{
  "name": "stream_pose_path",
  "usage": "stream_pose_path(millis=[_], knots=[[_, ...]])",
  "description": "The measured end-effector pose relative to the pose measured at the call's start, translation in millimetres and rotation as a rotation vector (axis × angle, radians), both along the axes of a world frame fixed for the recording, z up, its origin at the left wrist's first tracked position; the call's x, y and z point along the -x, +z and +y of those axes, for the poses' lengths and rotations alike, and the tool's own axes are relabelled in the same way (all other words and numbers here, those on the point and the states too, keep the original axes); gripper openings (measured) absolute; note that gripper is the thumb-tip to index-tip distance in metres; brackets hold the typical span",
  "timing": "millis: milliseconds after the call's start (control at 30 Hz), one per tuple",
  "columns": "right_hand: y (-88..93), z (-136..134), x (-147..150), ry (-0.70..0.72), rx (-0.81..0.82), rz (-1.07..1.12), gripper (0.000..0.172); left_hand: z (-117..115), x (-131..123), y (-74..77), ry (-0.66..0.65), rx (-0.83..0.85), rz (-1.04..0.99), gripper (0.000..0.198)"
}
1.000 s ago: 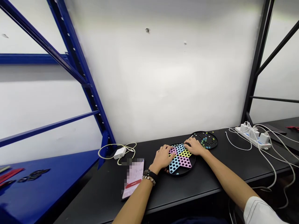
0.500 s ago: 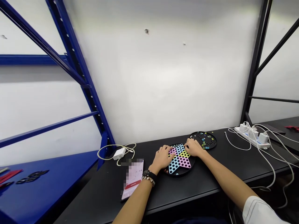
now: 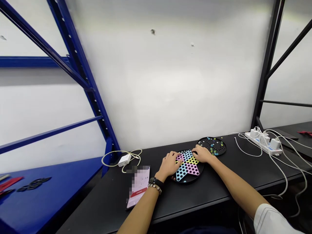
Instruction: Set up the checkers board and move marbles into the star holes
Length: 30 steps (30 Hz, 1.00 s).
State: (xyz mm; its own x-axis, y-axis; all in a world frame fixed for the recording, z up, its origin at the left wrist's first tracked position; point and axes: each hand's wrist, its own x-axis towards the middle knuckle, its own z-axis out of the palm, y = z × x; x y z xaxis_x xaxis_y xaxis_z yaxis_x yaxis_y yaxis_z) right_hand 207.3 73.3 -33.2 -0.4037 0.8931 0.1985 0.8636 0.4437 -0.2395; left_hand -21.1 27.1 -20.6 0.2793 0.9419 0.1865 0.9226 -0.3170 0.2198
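1. We see our left hand [image 3: 168,164] lying on the left side of a star-shaped game board [image 3: 188,166], with its fingers spread. It is not pinching anything we can see.
2. Our right hand [image 3: 202,153] lies on the top of the star, also spread, and its fingers reach toward a second board. What lies under our palms is hidden.
3. The star has pink, blue and yellow parts full of small holes. It sits on a round black tray [image 3: 187,181], and the hands cover part of it.
4. Just behind it is a round black board [image 3: 214,146] with small marbles on it. They are too small to count.
5. Both boards sit on a black worktop [image 3: 195,198].
6. To the left lies a phone [image 3: 138,188], and part of its screen is blurred. Past it is a white charger [image 3: 124,160] with a pale cable [image 3: 104,160].
7. To the right is a white power strip [image 3: 264,141] with many white cables [image 3: 280,165].
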Motion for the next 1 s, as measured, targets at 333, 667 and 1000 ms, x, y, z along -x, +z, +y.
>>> stream_pose_path(millis=[333, 667, 1000], knots=[[3.2, -5.4, 1.5, -0.021, -0.048, 0.006, 0.032, -0.2, 0.2, 0.5, 0.004, 0.011, -0.006, 0.04], [8.4, -5.7, 1.5, -0.012, -0.05, -0.049, 0.032, 0.0, 1.0, -0.3, -0.003, -0.001, 0.001, 0.041], [9.6, -7.3, 1.0, -0.004, -0.05, -0.033, 0.033, 1.7, 1.3, -1.7, -0.001, 0.009, 0.004, 0.041]])
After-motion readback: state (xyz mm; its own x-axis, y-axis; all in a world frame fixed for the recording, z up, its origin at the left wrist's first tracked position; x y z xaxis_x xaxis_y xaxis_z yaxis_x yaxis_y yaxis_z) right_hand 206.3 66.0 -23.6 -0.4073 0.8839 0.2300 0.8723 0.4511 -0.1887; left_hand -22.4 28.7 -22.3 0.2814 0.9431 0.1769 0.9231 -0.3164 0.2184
